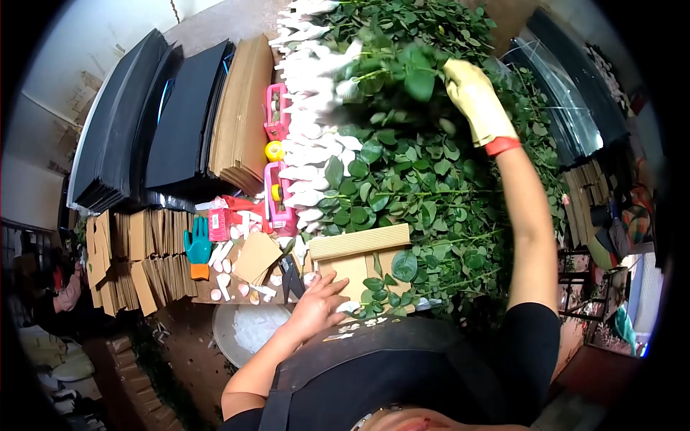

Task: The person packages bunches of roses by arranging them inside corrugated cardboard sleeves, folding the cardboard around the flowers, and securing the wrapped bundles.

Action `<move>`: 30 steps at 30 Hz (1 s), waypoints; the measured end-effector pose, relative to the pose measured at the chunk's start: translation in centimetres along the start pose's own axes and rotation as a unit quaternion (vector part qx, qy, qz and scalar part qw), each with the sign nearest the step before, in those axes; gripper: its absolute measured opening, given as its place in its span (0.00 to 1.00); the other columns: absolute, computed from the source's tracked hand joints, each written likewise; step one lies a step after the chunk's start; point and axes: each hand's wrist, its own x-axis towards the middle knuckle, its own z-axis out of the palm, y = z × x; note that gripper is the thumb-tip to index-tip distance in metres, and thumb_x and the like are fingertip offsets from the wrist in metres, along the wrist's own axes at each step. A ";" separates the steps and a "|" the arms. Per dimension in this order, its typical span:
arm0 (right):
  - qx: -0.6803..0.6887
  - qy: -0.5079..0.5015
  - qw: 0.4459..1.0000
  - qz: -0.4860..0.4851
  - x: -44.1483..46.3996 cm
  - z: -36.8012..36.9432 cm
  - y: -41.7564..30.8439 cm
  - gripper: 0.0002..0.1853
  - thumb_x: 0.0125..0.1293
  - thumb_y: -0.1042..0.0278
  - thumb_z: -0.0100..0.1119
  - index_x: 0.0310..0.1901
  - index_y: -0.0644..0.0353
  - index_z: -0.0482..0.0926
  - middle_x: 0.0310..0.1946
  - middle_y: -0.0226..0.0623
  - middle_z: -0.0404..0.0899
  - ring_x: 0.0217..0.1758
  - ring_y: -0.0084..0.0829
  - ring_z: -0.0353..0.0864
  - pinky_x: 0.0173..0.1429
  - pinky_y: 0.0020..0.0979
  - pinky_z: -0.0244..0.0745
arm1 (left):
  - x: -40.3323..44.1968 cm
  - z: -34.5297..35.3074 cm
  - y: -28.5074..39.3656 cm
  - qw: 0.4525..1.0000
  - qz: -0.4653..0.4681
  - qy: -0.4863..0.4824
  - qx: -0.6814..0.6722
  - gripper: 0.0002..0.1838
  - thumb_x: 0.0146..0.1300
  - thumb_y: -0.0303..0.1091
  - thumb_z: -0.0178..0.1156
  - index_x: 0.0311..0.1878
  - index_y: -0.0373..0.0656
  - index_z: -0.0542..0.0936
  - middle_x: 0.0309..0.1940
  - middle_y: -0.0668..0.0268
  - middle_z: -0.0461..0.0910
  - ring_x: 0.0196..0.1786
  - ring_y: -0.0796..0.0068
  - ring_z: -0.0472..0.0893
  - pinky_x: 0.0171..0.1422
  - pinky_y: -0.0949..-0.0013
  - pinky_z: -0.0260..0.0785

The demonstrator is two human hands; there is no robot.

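My right hand (474,100), in a pale yellow glove with a red cuff, is closed on the leafy stem of a rose (417,72) above the pile. Motion blurs its leaves and its head, which lies to the left in a white sleeve. Under it lie many leafy rose stems (431,187), their heads in white sleeves (305,154) along the left. My bare left hand (320,305) rests with its fingers apart on the edge of a cardboard piece (341,276) with a corrugated strip (359,243). Black scissors (291,280) lie just left of that hand.
Black sheets (190,115) and brown cardboard (241,108) stand stacked at the back left. Pink tape dispensers (277,111), a teal glove (198,244) and loose petals lie on the table's left. A round tub (226,337) of white pieces sits below the front edge.
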 end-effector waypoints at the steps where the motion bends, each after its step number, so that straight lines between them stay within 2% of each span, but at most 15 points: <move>1: -0.019 0.007 0.998 0.057 0.0 -1.1 -1.4 0.09 0.63 0.76 0.59 0.44 0.59 0.83 0.41 0.51 0.86 0.48 0.55 0.86 0.52 0.50 0.83 | 0.1 0.1 -0.1 1.000 0.005 0.006 -0.004 0.23 0.52 0.34 0.77 0.54 0.46 0.88 0.73 0.59 0.77 0.80 0.44 0.67 0.85 0.37 0.56; 2: -0.035 0.013 0.993 0.110 -0.2 -1.9 -3.0 0.11 0.64 0.75 0.61 0.47 0.58 0.84 0.42 0.50 0.86 0.49 0.54 0.86 0.54 0.49 0.83 | 0.1 0.3 0.1 1.000 0.006 0.014 -0.008 0.22 0.52 0.34 0.77 0.52 0.45 0.89 0.73 0.58 0.78 0.80 0.43 0.68 0.85 0.36 0.56; 3: 0.133 0.081 0.985 0.072 -1.0 -2.2 -4.6 0.15 0.63 0.75 0.65 0.52 0.56 0.85 0.44 0.51 0.87 0.51 0.52 0.88 0.57 0.47 0.84 | 0.1 0.1 0.4 1.000 0.002 0.015 -0.011 0.22 0.52 0.33 0.77 0.52 0.45 0.89 0.73 0.58 0.77 0.80 0.43 0.68 0.84 0.36 0.57; 7: -0.065 -0.183 0.980 0.049 -3.4 0.8 -4.0 0.25 0.60 0.74 0.70 0.62 0.52 0.83 0.51 0.46 0.88 0.51 0.49 0.88 0.58 0.43 0.85 | -0.1 0.4 0.2 1.000 0.005 0.020 -0.013 0.22 0.54 0.33 0.75 0.54 0.47 0.89 0.73 0.57 0.77 0.80 0.42 0.68 0.84 0.35 0.56; 10: -0.076 0.050 0.994 0.065 -4.6 -3.2 -7.0 0.29 0.64 0.76 0.70 0.66 0.44 0.81 0.55 0.38 0.88 0.50 0.44 0.86 0.58 0.41 0.83 | -0.2 0.9 0.0 0.999 0.014 0.036 -0.019 0.21 0.54 0.34 0.75 0.54 0.49 0.89 0.72 0.57 0.78 0.79 0.41 0.68 0.84 0.35 0.56; 11: -0.105 0.019 0.994 0.011 -5.0 -4.8 -7.8 0.27 0.66 0.72 0.70 0.67 0.44 0.80 0.50 0.37 0.89 0.47 0.41 0.88 0.56 0.40 0.87 | -0.2 0.9 -0.1 0.999 0.014 0.036 -0.021 0.21 0.54 0.34 0.75 0.55 0.49 0.89 0.72 0.57 0.78 0.79 0.40 0.68 0.85 0.35 0.55; 14: -0.001 -0.026 0.999 -0.044 -8.3 -2.4 -5.2 0.20 0.69 0.69 0.69 0.62 0.43 0.86 0.45 0.36 0.91 0.46 0.42 0.89 0.53 0.39 0.87 | -0.2 0.3 0.1 0.999 0.020 0.027 -0.004 0.21 0.57 0.37 0.74 0.55 0.49 0.89 0.72 0.58 0.78 0.79 0.43 0.68 0.84 0.35 0.56; 15: 0.001 -0.053 0.998 0.041 -8.2 -4.7 -7.0 0.17 0.68 0.67 0.70 0.59 0.44 0.88 0.44 0.35 0.91 0.44 0.41 0.90 0.52 0.39 0.87 | -0.3 0.2 0.2 0.999 0.019 0.025 -0.004 0.20 0.59 0.39 0.73 0.55 0.50 0.89 0.71 0.58 0.79 0.79 0.44 0.69 0.84 0.36 0.56; 18: 0.098 0.050 0.989 -0.094 -9.9 -9.2 -7.6 0.16 0.62 0.75 0.73 0.51 0.48 0.90 0.34 0.37 0.89 0.36 0.37 0.87 0.42 0.37 0.86 | -0.3 1.1 -0.9 0.999 0.032 0.031 0.013 0.20 0.61 0.40 0.72 0.58 0.51 0.88 0.72 0.59 0.78 0.80 0.43 0.67 0.83 0.36 0.57; 20: 0.135 0.027 0.987 -0.086 -12.1 -11.3 -10.5 0.16 0.59 0.85 0.69 0.45 0.52 0.90 0.28 0.35 0.85 0.31 0.35 0.85 0.38 0.36 0.84 | -0.4 1.2 -1.0 0.999 0.030 0.043 -0.006 0.19 0.61 0.38 0.73 0.56 0.51 0.89 0.72 0.60 0.79 0.80 0.43 0.68 0.83 0.36 0.57; 22: 0.166 -0.168 0.972 0.002 -14.4 -12.6 -12.2 0.16 0.60 0.84 0.68 0.46 0.52 0.90 0.26 0.35 0.85 0.30 0.35 0.86 0.38 0.37 0.84 | -0.3 1.4 -1.3 0.998 0.035 0.046 -0.007 0.19 0.60 0.36 0.74 0.56 0.51 0.89 0.71 0.61 0.80 0.79 0.44 0.69 0.83 0.35 0.56; 24: 0.216 -0.183 0.958 -0.048 -17.7 -12.7 -13.7 0.15 0.61 0.81 0.68 0.48 0.52 0.90 0.26 0.36 0.86 0.31 0.38 0.87 0.38 0.38 0.83 | -0.3 1.5 -1.7 0.995 0.040 0.079 -0.055 0.21 0.58 0.36 0.75 0.55 0.46 0.88 0.65 0.56 0.83 0.75 0.45 0.73 0.80 0.44 0.63; 26: 0.226 -0.268 0.936 -0.028 -20.8 -13.4 -15.3 0.14 0.66 0.76 0.66 0.53 0.54 0.88 0.33 0.39 0.87 0.38 0.44 0.86 0.50 0.43 0.81 | -0.5 1.2 -0.4 0.953 -0.145 0.062 -0.259 0.29 0.56 0.39 0.78 0.62 0.43 0.85 0.62 0.52 0.84 0.72 0.41 0.75 0.76 0.47 0.67; 28: 0.214 -0.357 0.909 -0.003 -23.4 -12.7 -16.1 0.13 0.68 0.73 0.66 0.54 0.55 0.88 0.35 0.40 0.88 0.40 0.44 0.87 0.52 0.42 0.80 | -0.3 1.7 -1.4 0.990 -0.025 0.125 -0.067 0.47 0.51 0.37 0.81 0.75 0.41 0.71 0.64 0.48 0.81 0.72 0.42 0.76 0.77 0.52 0.69; 30: 0.180 -0.422 0.888 0.026 -25.1 -12.0 -16.5 0.08 0.69 0.66 0.62 0.42 0.60 0.86 0.36 0.47 0.86 0.44 0.53 0.86 0.51 0.47 0.80 | -0.3 2.4 -1.5 0.974 -0.057 0.142 -0.164 0.54 0.50 0.33 0.81 0.80 0.42 0.63 0.68 0.48 0.79 0.73 0.45 0.75 0.81 0.53 0.65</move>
